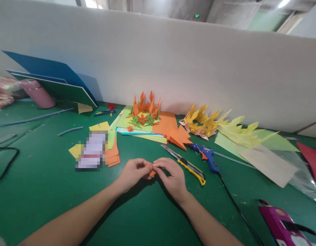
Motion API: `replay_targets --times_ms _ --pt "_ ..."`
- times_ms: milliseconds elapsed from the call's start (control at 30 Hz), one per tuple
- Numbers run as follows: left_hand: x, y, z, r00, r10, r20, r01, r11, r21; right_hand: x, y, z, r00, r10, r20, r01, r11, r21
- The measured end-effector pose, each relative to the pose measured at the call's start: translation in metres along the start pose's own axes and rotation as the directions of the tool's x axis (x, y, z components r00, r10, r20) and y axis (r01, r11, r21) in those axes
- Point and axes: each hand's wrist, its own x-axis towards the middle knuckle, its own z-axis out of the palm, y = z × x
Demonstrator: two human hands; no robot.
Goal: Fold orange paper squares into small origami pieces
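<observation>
Both my hands meet over the green table (45,191) near its middle. My left hand (133,174) and my right hand (173,177) each pinch a small folded piece of orange paper (151,170) between thumb and fingers, a little above the tabletop. Most of the paper is hidden by my fingers. Just right of my right hand lie a yellow utility knife (192,171) and a metal ruler (170,151).
A blue glue gun (207,157) with a black cord lies to the right. Folded orange paper figures (145,109) and yellow ones (201,123) stand by the white partition. Stacked coloured sheets (112,153), a pink cup (37,94), leaning boards (53,80) and a magenta box (281,223) surround the hands.
</observation>
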Motion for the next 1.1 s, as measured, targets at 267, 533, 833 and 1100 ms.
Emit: replay_targets --times_ms 267,533,833,1100 --pt "0.0 0.0038 -0.0001 1.0 -0.008 -0.019 0.006 0.996 -0.092 -0.0009 0.0022 -0.0013 0.996 -0.086 -0.018 0.086 0.996 -0.018" --pt "0.0005 0.0032 -0.0028 0.999 -0.026 0.038 0.031 0.99 -0.137 -0.0004 0.0036 -0.0041 0.998 -0.068 -0.017 0.067 0.998 -0.018" --pt "-0.0024 0.0057 -0.0013 0.999 0.001 0.038 0.004 0.991 -0.133 0.0001 -0.0016 -0.0047 0.978 0.202 0.047 -0.205 0.909 0.363" --pt "-0.0016 0.0017 -0.0009 0.995 0.009 0.099 0.005 0.99 -0.137 0.0015 0.0037 -0.0024 0.976 0.215 0.035 -0.213 0.913 0.348"
